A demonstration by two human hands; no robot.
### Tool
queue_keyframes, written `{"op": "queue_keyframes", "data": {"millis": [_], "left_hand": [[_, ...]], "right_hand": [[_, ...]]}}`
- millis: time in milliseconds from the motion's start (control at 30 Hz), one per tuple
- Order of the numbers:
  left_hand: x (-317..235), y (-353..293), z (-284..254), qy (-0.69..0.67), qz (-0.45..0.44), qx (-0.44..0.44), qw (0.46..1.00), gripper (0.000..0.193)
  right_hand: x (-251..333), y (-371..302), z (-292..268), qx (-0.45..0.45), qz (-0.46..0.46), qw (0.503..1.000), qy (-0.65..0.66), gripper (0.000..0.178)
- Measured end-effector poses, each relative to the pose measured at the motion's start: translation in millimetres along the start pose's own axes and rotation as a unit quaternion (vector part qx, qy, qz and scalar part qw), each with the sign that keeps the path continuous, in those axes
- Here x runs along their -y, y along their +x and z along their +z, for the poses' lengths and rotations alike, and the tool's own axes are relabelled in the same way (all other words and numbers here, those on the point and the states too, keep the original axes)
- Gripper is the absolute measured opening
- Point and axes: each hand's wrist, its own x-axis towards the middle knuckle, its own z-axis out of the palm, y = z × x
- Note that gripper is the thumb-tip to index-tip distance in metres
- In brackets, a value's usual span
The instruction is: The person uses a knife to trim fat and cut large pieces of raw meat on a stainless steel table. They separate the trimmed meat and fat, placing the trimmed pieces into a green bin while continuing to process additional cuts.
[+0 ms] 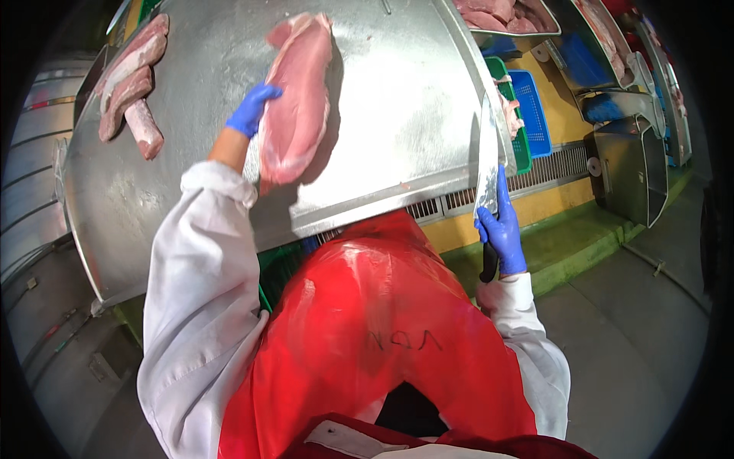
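Observation:
A long pink piece of boneless meat (298, 103), like a pork loin, lies lengthwise on the metal table (397, 84). My left hand (254, 111), in a blue glove, holds it at its left edge; the fingertips are partly hidden against the meat. My right hand (501, 233), also in a blue glove, is closed on a large knife (487, 157) past the table's right edge. The knife's wide blade points away from me, and its dark handle shows below the fingers.
More meat pieces (130, 84) lie at the table's far left. Beyond the right edge are a green basket (522, 149) with pale scraps, a blue basket (533, 111) and a metal tray of meat (508, 15). Metal bins (628, 172) stand farther right.

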Motion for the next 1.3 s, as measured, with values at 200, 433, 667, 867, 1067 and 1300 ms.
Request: {"op": "queue_keyframes", "data": {"millis": [200,433,667,867,1067,1300], "left_hand": [[36,3,-46,0.218,-0.163,-0.113,0.956,0.038],[-7,65,139,0.675,0.178,-0.192,0.69,0.08],[-3,114,41,0.532,0.03,-0.19,0.825,0.044],[-34,143,66,0.49,0.072,-0.293,0.818,0.042],[-36,115,53,0.472,0.097,-0.328,0.812,0.037],[-49,120,62,0.586,0.163,-0.275,0.745,0.035]], "right_hand": [[8,40,-30,-0.001,-0.002,0.998,0.067,0.086],[30,117,-37,0.023,-0.029,0.999,0.012,0.086],[30,148,-42,0.05,-0.052,0.997,-0.039,0.086],[41,156,-44,0.075,-0.034,0.995,-0.059,0.083],[52,208,-6,0.135,-0.073,0.98,-0.123,0.083],[108,361,181,0.186,-0.213,0.945,-0.165,0.074]]}}
